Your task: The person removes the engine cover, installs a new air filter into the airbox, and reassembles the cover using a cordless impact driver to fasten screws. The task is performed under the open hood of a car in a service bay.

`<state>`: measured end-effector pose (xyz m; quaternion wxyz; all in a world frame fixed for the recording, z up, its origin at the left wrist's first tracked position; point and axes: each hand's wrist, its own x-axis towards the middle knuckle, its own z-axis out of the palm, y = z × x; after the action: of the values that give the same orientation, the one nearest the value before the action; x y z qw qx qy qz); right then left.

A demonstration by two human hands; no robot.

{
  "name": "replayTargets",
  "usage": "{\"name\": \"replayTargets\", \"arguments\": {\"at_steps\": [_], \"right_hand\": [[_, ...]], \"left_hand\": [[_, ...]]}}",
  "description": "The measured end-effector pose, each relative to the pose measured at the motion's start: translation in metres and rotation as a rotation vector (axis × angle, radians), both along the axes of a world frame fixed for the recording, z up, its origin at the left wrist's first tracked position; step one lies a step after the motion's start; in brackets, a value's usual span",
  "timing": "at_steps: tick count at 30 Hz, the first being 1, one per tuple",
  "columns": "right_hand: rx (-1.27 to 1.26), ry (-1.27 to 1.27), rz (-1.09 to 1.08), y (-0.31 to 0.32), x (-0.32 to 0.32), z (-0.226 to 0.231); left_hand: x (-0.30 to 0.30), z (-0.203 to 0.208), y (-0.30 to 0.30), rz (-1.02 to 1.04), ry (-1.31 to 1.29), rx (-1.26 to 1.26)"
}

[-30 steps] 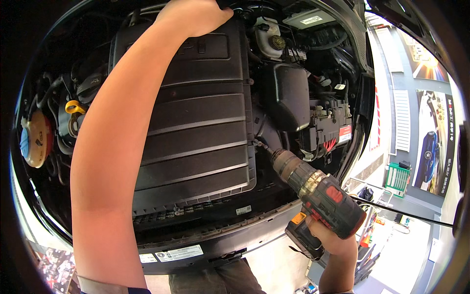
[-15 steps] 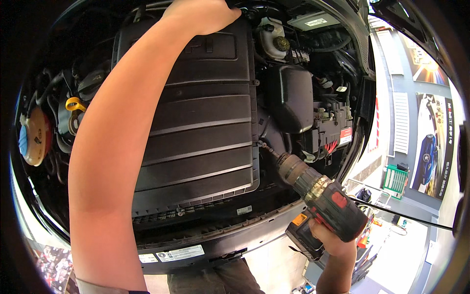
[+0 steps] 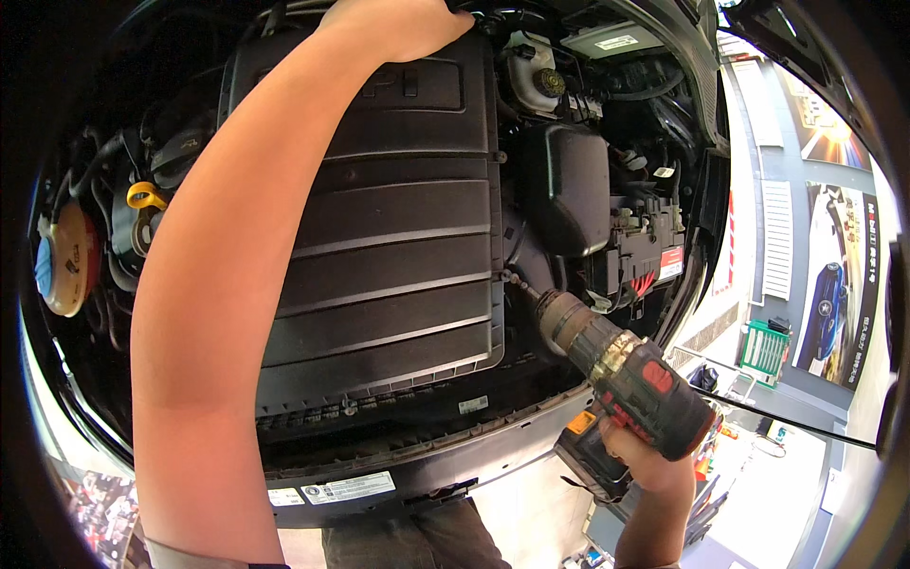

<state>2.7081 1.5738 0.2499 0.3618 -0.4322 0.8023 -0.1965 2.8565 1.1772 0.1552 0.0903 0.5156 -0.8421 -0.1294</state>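
My right hand [image 3: 643, 457] is wrapped round the handle of a worn black-and-red cordless drill [image 3: 630, 375] at the lower right. Its slim bit points up and left, and the tip meets a fastener [image 3: 505, 275] on the right edge of the ribbed black engine cover [image 3: 389, 213]. Across the left half of the cover stretches my left forearm. At the far end, my left hand [image 3: 403, 28] lies by the cover's back edge; the picture's top cuts it off and its fingers are mostly hidden.
Right of the cover are a brake fluid reservoir [image 3: 536, 81], a smooth black box [image 3: 573, 190] and a fuse box with red wires [image 3: 645, 251]. To the left stand a yellow dipstick loop [image 3: 146, 196] and a blue-capped coolant tank [image 3: 68, 261]. The front crossmember [image 3: 531, 446] runs along the near side.
The view has shifted very slightly. The drill's body sits a touch farther up, with its tip at the same fastener. My left arm has hardly moved.
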Motion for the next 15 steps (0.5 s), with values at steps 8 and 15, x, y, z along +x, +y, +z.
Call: {"name": "replayTargets", "arguments": {"at_steps": [8,15], "right_hand": [[0.163,0.008,0.213,-0.059,-0.019,0.043],[0.296,0.119,0.368,-0.106,-0.010,0.066]], "left_hand": [[0.007,-0.001,0.002,0.024,0.036,0.003],[0.010,0.008,0.009,-0.008,0.075,0.038]]}}
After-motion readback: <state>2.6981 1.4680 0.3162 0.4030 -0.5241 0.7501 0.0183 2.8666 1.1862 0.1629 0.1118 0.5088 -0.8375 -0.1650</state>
